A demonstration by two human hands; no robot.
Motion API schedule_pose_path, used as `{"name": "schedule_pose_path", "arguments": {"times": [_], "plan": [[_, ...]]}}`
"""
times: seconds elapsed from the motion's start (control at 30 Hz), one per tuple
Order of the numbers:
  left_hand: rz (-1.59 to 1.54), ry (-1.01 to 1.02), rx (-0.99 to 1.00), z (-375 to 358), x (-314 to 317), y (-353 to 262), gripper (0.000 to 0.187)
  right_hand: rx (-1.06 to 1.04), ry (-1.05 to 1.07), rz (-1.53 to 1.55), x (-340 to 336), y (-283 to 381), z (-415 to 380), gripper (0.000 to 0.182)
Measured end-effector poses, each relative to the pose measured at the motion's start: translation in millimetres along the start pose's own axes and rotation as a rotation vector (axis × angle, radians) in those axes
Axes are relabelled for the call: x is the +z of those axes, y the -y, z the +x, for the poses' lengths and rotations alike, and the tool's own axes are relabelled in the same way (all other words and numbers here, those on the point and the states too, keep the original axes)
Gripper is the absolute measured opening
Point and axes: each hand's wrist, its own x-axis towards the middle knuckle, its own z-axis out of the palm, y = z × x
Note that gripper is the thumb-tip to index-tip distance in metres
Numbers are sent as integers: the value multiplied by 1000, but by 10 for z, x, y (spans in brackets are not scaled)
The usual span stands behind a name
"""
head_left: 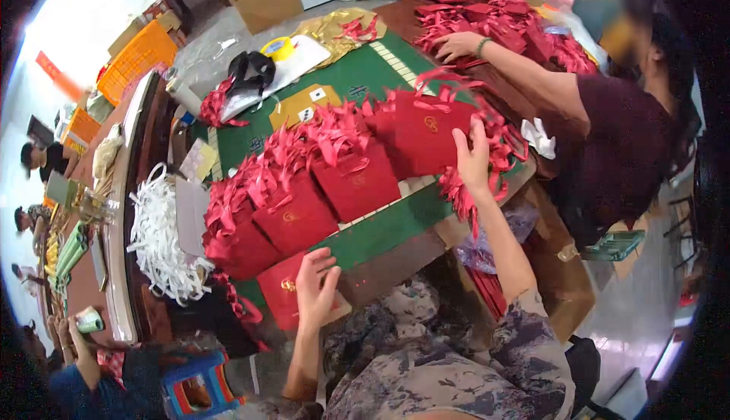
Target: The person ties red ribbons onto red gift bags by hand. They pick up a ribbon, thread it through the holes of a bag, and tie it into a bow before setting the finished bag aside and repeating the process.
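My left hand (315,288) is over a red paper gift bag (279,286) with a gold emblem, lying flat at the table's near edge; its fingers are apart and slightly bent. At the right end of the row, my right hand (473,154) has its fingers stretched out beside the right edge of an upright red gift bag (432,129), overlapping it in this view. Several more red gift bags (356,184) with red ribbon handles stand packed in rows between my hands and further left, on a green tabletop (395,226).
White ribbon strips (163,230) are heaped at the left. Yellow tape (278,48) and a black bag (251,72) lie behind the rows. A co-worker's hand (460,46) rests at a pile of red bags (517,28). A blue stool (199,386) stands lower left.
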Motion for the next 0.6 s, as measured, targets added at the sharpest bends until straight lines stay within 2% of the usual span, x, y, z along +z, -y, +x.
{"name": "schedule_pose_path", "arguments": {"times": [0.07,0.13,0.23,0.27,0.33,0.37,0.47,0.53,0.6], "plan": [[2,-40,-4,-66,-245,-4,39,97,81,54,147,-258,-32,27],[-3,-124,-3,-106,-494,51,34,68,159,-79,228,-326,-63,27],[402,-266,81,-115,-764,12,29,40,152,-214,280,-386,-110,29],[405,-278,74,-113,-808,-22,29,61,173,-318,252,-429,-124,43],[738,-319,231,-88,-868,-96,32,-60,178,-585,221,-511,-136,49],[900,-307,242,-68,-897,-95,34,-60,180,-586,219,-559,-160,49],[1015,-252,357,29,-901,44,37,-122,113,-713,173,-494,-212,49],[1077,-218,315,75,-881,109,38,-193,45,-662,196,-81,-293,46],[1133,-175,278,107,-851,162,40,-186,74,-565,251,165,-535,39]]}}
